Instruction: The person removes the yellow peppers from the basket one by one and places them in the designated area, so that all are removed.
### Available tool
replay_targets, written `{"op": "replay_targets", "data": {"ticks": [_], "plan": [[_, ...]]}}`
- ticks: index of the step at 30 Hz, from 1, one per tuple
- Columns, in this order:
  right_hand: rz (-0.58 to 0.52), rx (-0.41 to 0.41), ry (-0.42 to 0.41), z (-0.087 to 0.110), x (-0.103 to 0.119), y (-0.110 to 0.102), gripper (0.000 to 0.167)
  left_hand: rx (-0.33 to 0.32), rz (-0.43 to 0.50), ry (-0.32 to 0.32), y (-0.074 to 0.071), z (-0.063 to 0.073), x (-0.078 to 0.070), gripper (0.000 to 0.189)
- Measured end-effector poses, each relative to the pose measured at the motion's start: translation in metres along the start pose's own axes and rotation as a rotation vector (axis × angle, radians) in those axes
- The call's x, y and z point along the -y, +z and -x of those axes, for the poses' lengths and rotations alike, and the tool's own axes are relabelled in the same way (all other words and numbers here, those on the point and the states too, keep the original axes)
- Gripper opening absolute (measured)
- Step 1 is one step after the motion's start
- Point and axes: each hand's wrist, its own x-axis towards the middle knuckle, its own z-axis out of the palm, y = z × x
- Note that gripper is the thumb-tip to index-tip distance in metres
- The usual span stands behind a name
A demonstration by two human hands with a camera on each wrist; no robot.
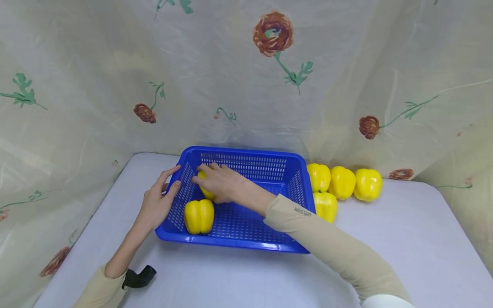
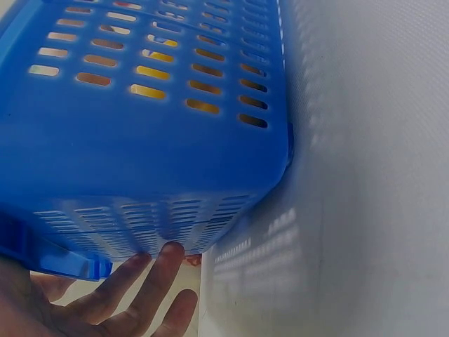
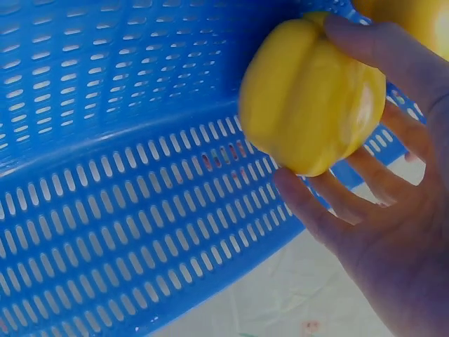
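A blue plastic basket point(image 1: 262, 246) with slotted walls stands on the table. My left hand point(image 1: 155, 205) holds its left rim; in the left wrist view the fingers point(image 2: 151, 284) reach along the outside of the slotted wall. Inside the basket, toward the back left, my right hand point(image 1: 223, 184) grips a yellow bell pepper point(image 3: 302, 98), thumb on one side and fingers on the other. From the head that pepper is mostly covered by the hand. Another yellow bell pepper point(image 1: 199, 217) sits in the front left corner of the basket.
Several more yellow bell peppers point(image 1: 342, 183) stand against the basket's right side and beyond it. They rest on the white-covered table point(image 1: 416, 239). A flowered curtain point(image 1: 215, 77) hangs behind the table. A black strap piece point(image 1: 140, 277) sticks out from the left wrist.
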Motion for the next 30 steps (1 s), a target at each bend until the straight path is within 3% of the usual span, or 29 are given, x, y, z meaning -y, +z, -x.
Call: {"op": "replay_targets", "data": {"ticks": [9,22,30], "plan": [[0.000,-0.002,-0.015,0.020,-0.004,-0.008,0.073,-0.001,0.001,0.004,0.001,-0.001,0.001,0.053],[-0.086,-0.028,-0.004,0.065,-0.011,-0.028,0.074,-0.012,-0.003,-0.001,0.000,-0.001,0.000,0.054],[-0.133,-0.057,0.020,0.094,-0.027,-0.031,0.071,-0.013,-0.011,-0.004,0.001,0.000,-0.001,0.054]]}}
